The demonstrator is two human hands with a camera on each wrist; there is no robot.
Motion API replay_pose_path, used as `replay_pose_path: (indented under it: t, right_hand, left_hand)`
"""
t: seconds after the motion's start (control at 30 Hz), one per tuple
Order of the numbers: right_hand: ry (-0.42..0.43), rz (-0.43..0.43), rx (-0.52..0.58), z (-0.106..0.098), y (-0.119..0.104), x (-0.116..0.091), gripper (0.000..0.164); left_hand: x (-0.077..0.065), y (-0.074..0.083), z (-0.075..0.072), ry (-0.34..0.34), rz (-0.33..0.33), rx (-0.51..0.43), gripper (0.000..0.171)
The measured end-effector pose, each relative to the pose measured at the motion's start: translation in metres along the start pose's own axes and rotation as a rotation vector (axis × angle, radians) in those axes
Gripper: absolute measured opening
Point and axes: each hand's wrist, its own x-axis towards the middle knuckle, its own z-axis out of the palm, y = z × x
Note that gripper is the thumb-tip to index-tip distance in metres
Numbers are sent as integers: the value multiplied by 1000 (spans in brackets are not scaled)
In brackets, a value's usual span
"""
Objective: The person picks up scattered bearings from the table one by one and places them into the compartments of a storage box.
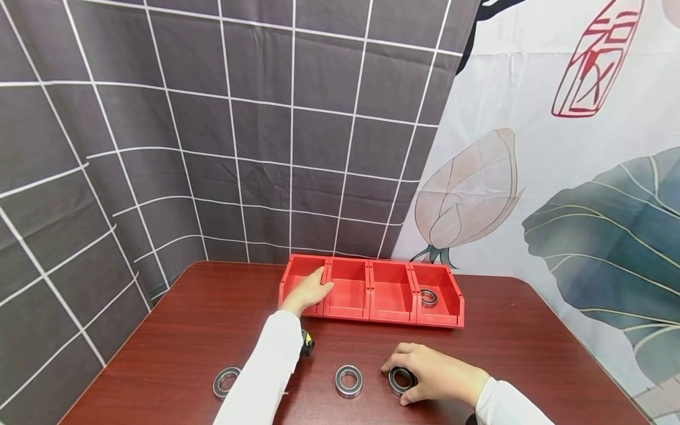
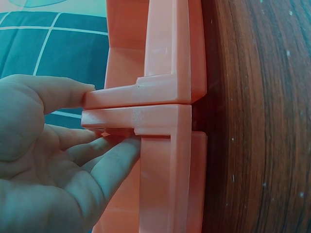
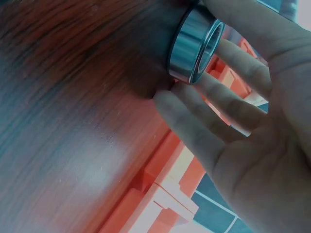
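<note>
My left hand [image 1: 308, 292] reaches to the row of red storage bins [image 1: 347, 304] at the back of the table. In the left wrist view, thumb and fingers pinch the two adjoining side walls [image 2: 138, 109] of neighbouring bins. Nearer the front, my right hand [image 1: 435, 372] holds a metal ball bearing [image 3: 189, 48] at the tabletop, thumb on one side and fingers curled about the other. A second bearing [image 1: 339, 382] lies flat to its left. Another bearing [image 1: 218, 386] lies beside my left sleeve, partly covered by it. The rightmost bin contains one bearing [image 1: 428, 305].
A black and yellow object [image 1: 307, 343] shows partly from behind the left forearm. Beside the right sleeve a dark object [image 1: 471, 419] is mostly hidden. The brown wooden table [image 1: 175, 330] ends at a grey gridded cloth [image 1: 255, 136] behind the bins.
</note>
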Motion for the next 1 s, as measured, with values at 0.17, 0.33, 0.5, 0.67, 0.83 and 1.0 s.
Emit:
replay_pose_path:
  t: [0.17, 0.33, 0.5, 0.67, 0.83, 1.0]
  right_hand:
    - [8, -20, -10, 1, 0, 1, 45]
    - [9, -27, -11, 1, 0, 1, 42]
    - [25, -50, -25, 2, 1, 0, 41]
    - [34, -68, -30, 4, 1, -1, 39]
    - [33, -58, -33, 4, 1, -1, 38]
    - [16, -53, -35, 2, -1, 0, 37]
  left_hand:
    - [0, -1, 0, 1, -1, 0, 67]
    - [2, -2, 0, 1, 2, 10, 68]
    - [2, -3, 0, -3, 8, 12, 67]
    - [4, -5, 1, -8, 8, 4, 67]
    - [5, -5, 1, -3, 11, -3, 67]
    - [3, -4, 0, -6, 3, -10, 67]
